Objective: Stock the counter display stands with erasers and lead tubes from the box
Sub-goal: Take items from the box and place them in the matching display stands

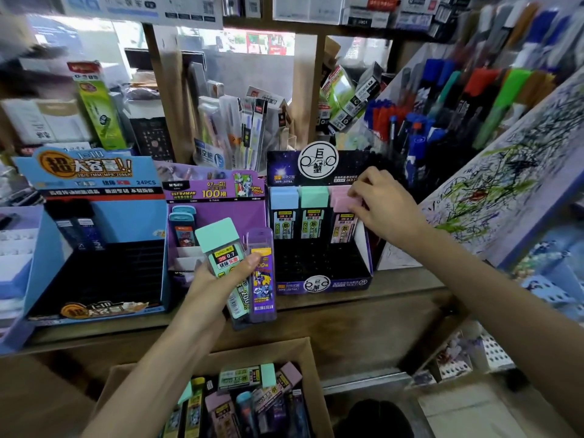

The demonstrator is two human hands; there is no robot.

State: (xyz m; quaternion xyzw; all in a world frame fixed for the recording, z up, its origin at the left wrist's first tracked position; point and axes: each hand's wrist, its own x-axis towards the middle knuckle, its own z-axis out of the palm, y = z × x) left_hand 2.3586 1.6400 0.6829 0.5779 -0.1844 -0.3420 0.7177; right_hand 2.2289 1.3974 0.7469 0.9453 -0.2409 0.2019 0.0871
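The pink-capped tube point(344, 213) stood at the right end of the back row of the dark purple stand point(319, 284), just beside a mint-capped tube point(313, 210) and a blue-capped tube point(284, 210). The right hand point(384, 207) had its fingers curled round the pink cap. The hand covered the tube's right side, so it may not have been fully down in its slot. A tube let go half-seated would likely lean, tip its neighbours, or slide forward into the unfilled rows below.

The left hand point(218, 279), well apart from the right, gripped two tubes at once: a held mint tube point(221, 245) and a purple Ultraman tube point(262, 273), fanned apart with the thumb across both. That grip looked the weaker point. Drawing one tube out could loosen the other, which would drop onto the wooden counter point(363, 311) or into the cardboard box point(311, 352) below, where more tubes lay jumbled.

Sorting was the other hazard. The purple tube matched the middle purple stand point(218, 194), not the dark one, while the mint tube belonged with the pastel caps. The blue stand point(94, 191) on the left took a different tube again. The stands sat pressed side by side, so a firm push into one could shove it backward or nudge the next. The right forearm also passed close to the scribbled test pad point(505, 191).
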